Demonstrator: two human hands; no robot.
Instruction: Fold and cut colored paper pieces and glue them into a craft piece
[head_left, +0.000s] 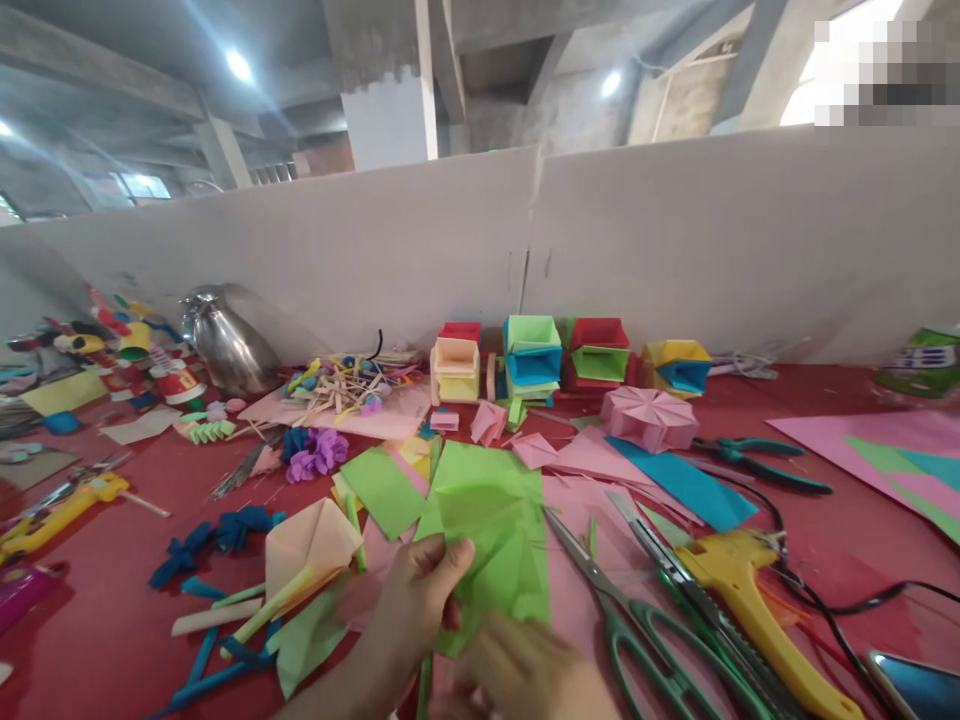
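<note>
My left hand (424, 590) pinches a folded light-green paper (487, 525) between thumb and fingers at the front middle. Just below it, my right hand (521, 670) is blurred by motion at the paper's lower edge, its fingers curled. Whether it grips the paper is hidden. Under and behind the held piece, more green paper (529, 460) lies on pink sheets. To the right of my hands rest green-handled scissors (630, 620) with their blades close together. Left of them lies a peach paper shape (311, 550) with a rolled stem.
A box cutter (682, 590), a yellow glue gun (739, 580) with its black cord, and pliers (765, 460) lie to the right. Folded paper boxes (532, 350) stand along the white partition (375, 260). A steel jug (229, 345) and purple paper flowers (319, 455) are left.
</note>
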